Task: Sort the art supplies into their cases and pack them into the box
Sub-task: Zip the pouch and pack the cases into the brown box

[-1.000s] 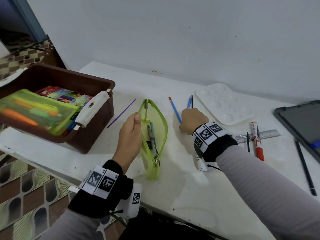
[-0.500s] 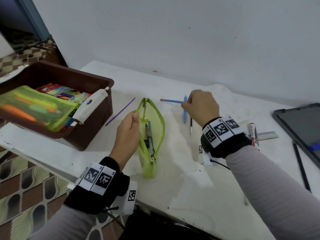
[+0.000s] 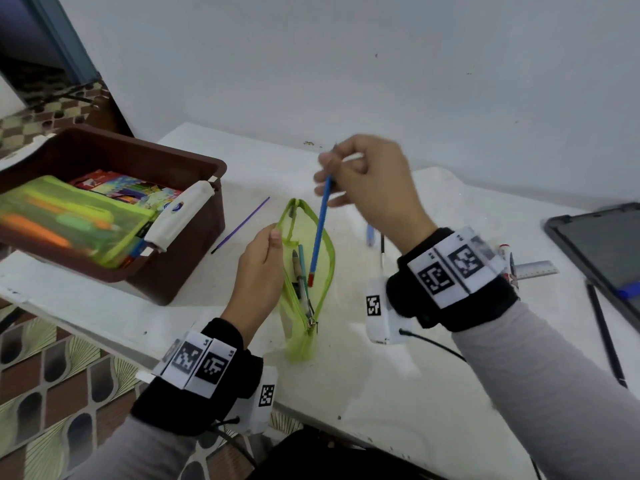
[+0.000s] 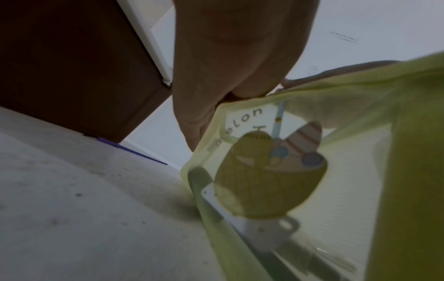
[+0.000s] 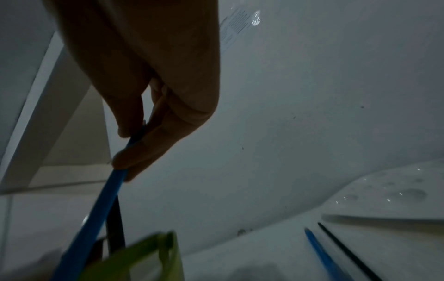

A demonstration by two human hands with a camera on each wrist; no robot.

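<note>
A green mesh pencil case point(image 3: 317, 271) point(image 4: 300, 180) stands unzipped on the white table point(image 3: 381, 375). My left hand point(image 3: 263, 268) pinches its left rim and holds it upright. My right hand point(image 3: 363, 174) point(image 5: 134, 152) pinches the top of a blue paintbrush point(image 3: 320, 230) point(image 5: 96, 218), whose red-tipped lower end dips into the case mouth. Several pens point(image 3: 301, 278) lie inside the case. A second blue brush point(image 5: 324, 254) and a black brush point(image 5: 348, 251) lie on the table to the right. A purple stick point(image 3: 240, 225) point(image 4: 131, 150) lies left of the case.
A brown box point(image 3: 194, 216) at the left holds a green pouch point(image 3: 69, 220), a coloured pack and a white case point(image 3: 180, 216). At the right lie a dark tablet point(image 3: 602, 247), a ruler point(image 3: 535, 270), a red marker point(image 3: 506, 254), a black pencil point(image 3: 604, 330) and a white palette point(image 5: 396, 195).
My right hand picked the blue paintbrush off the table, lifted it and swung it left, lowering its red end into the case. My left hand has kept hold of the case rim.
</note>
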